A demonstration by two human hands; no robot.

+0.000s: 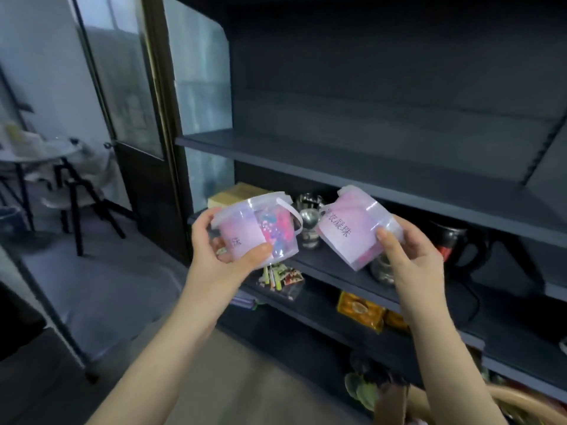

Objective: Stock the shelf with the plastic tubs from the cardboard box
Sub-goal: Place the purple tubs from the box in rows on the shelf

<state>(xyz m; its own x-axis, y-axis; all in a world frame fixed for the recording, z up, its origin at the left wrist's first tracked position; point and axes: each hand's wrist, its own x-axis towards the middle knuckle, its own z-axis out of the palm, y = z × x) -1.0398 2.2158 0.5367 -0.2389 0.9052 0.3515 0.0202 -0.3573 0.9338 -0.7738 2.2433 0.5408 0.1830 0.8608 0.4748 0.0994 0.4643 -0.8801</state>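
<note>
Dark shelf (352, 154) fills the background. Left hand (214, 243) grips an upright plastic tub (254, 228). Right hand (411, 256) grips a tilted tub (352, 228).

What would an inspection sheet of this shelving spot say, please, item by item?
Surface: dark shelf unit with several boards.
Job's things: left tub, near upright, white handle; right tub, tilted; neither stands on a board yet.
Clutter: black mug and silvery object on the middle board; yellow packets one board lower.
Hands: left hand grips the left tub; right hand grips the right tub.
Cables: a thin dark cord seems to hang below the mug.
Surroundings: glass door and round table to the left.
</note>
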